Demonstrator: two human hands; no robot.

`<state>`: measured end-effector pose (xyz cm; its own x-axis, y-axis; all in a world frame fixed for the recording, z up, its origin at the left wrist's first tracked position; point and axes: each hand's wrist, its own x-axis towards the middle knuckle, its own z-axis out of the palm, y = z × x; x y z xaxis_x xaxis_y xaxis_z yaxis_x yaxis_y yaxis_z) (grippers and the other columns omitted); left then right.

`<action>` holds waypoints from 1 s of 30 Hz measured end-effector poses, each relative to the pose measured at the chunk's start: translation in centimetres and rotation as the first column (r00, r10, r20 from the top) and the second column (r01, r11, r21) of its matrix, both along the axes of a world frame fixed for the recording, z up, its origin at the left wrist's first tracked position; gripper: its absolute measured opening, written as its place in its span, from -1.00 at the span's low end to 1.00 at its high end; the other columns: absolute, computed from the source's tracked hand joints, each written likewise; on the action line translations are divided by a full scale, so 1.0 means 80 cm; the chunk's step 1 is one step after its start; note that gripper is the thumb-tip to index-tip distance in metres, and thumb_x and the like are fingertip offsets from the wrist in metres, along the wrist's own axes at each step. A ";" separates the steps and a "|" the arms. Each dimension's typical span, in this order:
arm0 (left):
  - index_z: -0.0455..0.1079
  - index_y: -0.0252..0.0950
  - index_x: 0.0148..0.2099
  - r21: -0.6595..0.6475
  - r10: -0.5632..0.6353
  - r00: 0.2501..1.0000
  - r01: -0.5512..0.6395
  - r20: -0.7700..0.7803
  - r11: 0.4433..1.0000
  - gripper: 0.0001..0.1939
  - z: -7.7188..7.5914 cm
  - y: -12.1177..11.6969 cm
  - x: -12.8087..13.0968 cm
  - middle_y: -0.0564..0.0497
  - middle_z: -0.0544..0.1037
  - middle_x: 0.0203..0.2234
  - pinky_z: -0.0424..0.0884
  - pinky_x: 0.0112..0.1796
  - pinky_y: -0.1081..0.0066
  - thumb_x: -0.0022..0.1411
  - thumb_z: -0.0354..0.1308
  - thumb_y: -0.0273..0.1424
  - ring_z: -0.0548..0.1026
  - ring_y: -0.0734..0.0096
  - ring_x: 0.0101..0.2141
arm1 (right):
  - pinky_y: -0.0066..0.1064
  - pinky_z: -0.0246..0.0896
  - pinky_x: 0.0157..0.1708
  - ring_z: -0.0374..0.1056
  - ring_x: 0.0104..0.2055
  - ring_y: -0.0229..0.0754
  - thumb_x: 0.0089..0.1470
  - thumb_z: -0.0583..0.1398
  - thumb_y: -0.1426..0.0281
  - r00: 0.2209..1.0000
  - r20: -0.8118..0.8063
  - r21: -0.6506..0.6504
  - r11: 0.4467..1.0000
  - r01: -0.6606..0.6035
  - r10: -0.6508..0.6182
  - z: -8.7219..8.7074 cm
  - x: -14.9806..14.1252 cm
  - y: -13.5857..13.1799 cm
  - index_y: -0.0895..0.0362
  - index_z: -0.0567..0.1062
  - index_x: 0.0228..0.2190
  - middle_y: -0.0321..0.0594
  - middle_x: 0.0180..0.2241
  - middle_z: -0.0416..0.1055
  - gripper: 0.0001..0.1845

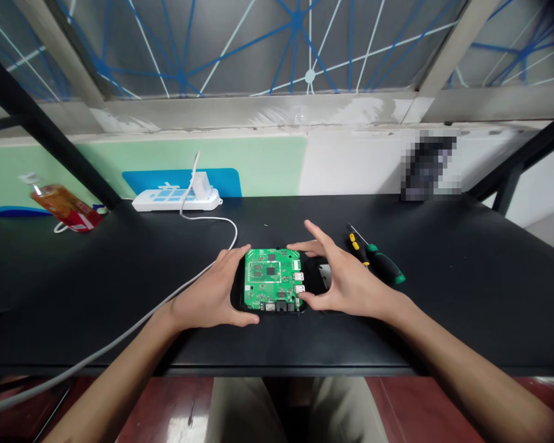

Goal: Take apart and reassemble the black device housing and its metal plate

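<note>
A black table (452, 264) was occupied at its rear, left of centre, by a white power strip (178, 200). A green-handled screwdriver (386, 264) and a yellow-and-black tool (359, 249) were laid toward the right.

No wording can be read. White characters on the blue panel (229, 183), beyond the left fingers (245, 319), are partly hidden; markings on the bottle (63, 204), farther left, and on the circuit board (268, 289), between left and right fingers (321, 301), are too small.
</note>
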<state>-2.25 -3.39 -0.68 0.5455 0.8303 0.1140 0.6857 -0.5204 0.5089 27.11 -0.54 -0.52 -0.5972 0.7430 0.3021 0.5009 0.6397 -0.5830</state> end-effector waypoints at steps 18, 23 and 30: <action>-0.04 -0.22 0.32 -0.025 0.005 0.999 -0.004 0.040 1.000 0.04 0.004 0.000 0.001 -0.23 0.29 0.15 0.27 0.17 -0.17 -0.03 0.49 -0.11 0.32 -0.21 0.16 | 0.09 0.37 0.18 0.40 0.18 0.10 -0.06 0.38 0.28 0.999 0.048 -0.010 1.000 0.009 -0.009 0.002 0.002 0.001 0.02 -0.27 0.42 -0.05 0.23 0.39 0.26; 0.00 -0.21 0.33 -0.040 0.005 0.999 -0.003 0.050 0.999 0.03 0.007 0.000 0.003 -0.23 0.30 0.18 0.25 0.18 -0.17 -0.04 0.50 -0.13 0.30 -0.21 0.18 | 0.06 0.32 0.22 0.36 0.23 0.08 -0.04 0.37 0.26 0.998 0.054 -0.030 0.999 0.020 -0.018 0.000 0.001 0.001 -0.01 -0.29 0.42 -0.12 0.24 0.38 0.25; -0.01 -0.25 0.34 -0.050 0.022 0.998 -0.019 0.055 0.999 0.07 0.002 0.001 0.001 -0.28 0.29 0.18 0.27 0.17 -0.18 -0.06 0.48 -0.09 0.31 -0.23 0.18 | 0.06 0.30 0.24 0.34 0.25 0.06 -0.01 0.36 0.24 0.999 0.051 -0.044 0.999 -0.008 0.010 0.001 0.002 0.001 -0.02 -0.27 0.41 -0.13 0.25 0.37 0.22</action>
<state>-2.19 -3.33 -0.55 0.5225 0.8465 0.1025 0.6656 -0.4800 0.5714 27.26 -0.44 -0.48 -0.6178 0.7493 0.2385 0.5250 0.6188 -0.5843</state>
